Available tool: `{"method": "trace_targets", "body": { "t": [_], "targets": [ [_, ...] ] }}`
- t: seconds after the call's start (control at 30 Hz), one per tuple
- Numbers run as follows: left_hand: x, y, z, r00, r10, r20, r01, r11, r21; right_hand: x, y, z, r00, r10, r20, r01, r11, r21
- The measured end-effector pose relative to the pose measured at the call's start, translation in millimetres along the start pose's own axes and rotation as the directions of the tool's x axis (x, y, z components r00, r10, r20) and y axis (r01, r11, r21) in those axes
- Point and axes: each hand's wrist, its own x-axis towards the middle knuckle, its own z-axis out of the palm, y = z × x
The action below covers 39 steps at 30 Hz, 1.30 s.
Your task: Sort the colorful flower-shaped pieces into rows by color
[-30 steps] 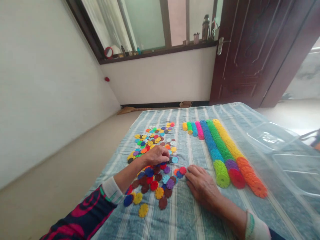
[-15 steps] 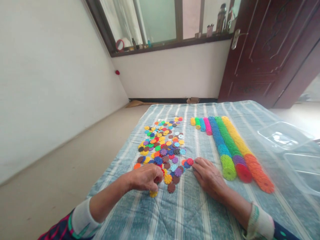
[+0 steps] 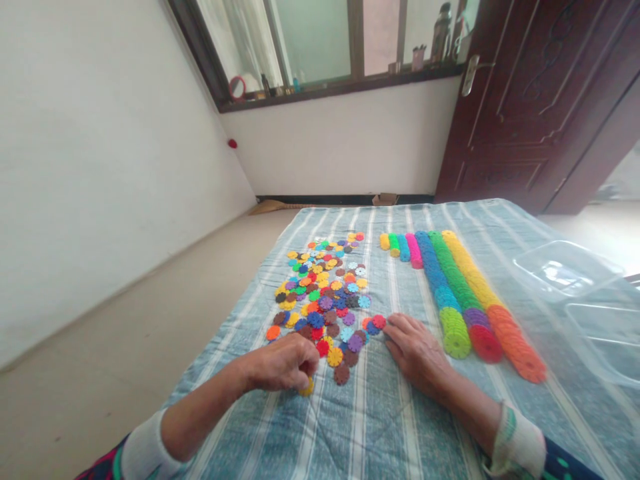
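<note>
My left hand (image 3: 283,362) is curled at the near edge of a loose spread of colourful notched plastic discs. Its thumb and finger pinch at a yellow disc (image 3: 307,387), whose upper part they hide. My right hand (image 3: 419,352) rests palm down on the striped cloth with its fingers stretched out. Those fingertips lie beside a red disc (image 3: 379,322), close enough that I cannot tell whether they touch it. Between the hands lie a yellow-orange disc (image 3: 335,357), a brown disc (image 3: 341,375) and a purple disc (image 3: 355,343).
To the right, overlapping discs form long rows: a blue row (image 3: 434,267), a green row (image 3: 454,277) and a yellow row (image 3: 470,270). Shorter rows, including a pink one (image 3: 413,250), stand left of them. Two clear plastic boxes (image 3: 567,267) sit at the right edge.
My left hand has shifted slightly left and down, its thumb now over the yellow disc. A red disc beside it shows more fully. The right hand stays in place.
</note>
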Motion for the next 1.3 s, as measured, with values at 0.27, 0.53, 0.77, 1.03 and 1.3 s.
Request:
{"method": "trace_targets", "body": {
  "t": [0.27,0.53,0.77,1.03,1.3],
  "targets": [
    [30,8,-28.1,0.981,0.061,-0.185,-0.101,0.972,-0.211,3,0,2,1.0,-0.002,0.017,0.001,1.0,0.026],
    [133,25,-49.4,0.856,0.104,-0.507,-0.232,0.952,-0.197,10,-5,0,0.999,0.039,0.032,-0.04,0.999,0.027],
    [235,32,-81.1,0.712,-0.034,-0.701,-0.173,0.96,-0.222,12,-5,6,0.999,0.049,0.01,-0.049,0.999,0.023],
    [295,35,-94.0,0.63,-0.054,-0.775,-0.125,0.978,-0.169,13,-4,9,0.999,0.039,-0.018,-0.038,0.999,0.027],
    [306,33,-94.3,0.611,-0.05,-0.79,-0.055,0.993,-0.106,15,-5,9,0.998,0.065,0.003,-0.065,0.997,0.038]
  ]
}}
